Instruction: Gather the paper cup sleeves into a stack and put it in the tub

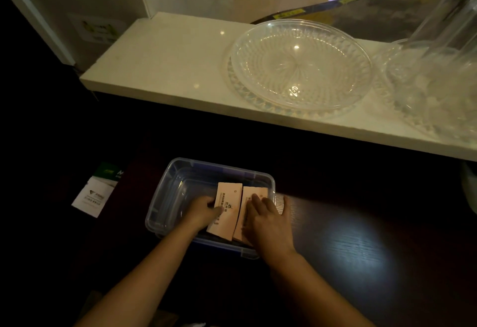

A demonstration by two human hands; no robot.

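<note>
Head view: a clear plastic tub [165, 197] sits on the dark table [361, 236] at about 6 o'clock in the frame, with two bundles of paper cup sleeves [228, 210] lying side by side in its right half. The left hand [204, 210] grips the left bundle's edge from 9 o'clock, fingers curled on it, while the right hand [268, 219] lies flat with fingers spread over the right bundle, covering it from 3 o'clock. A glass dish [299, 68] rests on the white ledge [167, 60] at 12 o'clock, and a leaflet [94, 196] lies at 9 o'clock of the tub.

A dim room: a pale stone ledge [165, 68] runs above a dark wooden counter [361, 249] catching a soft glare.
</note>
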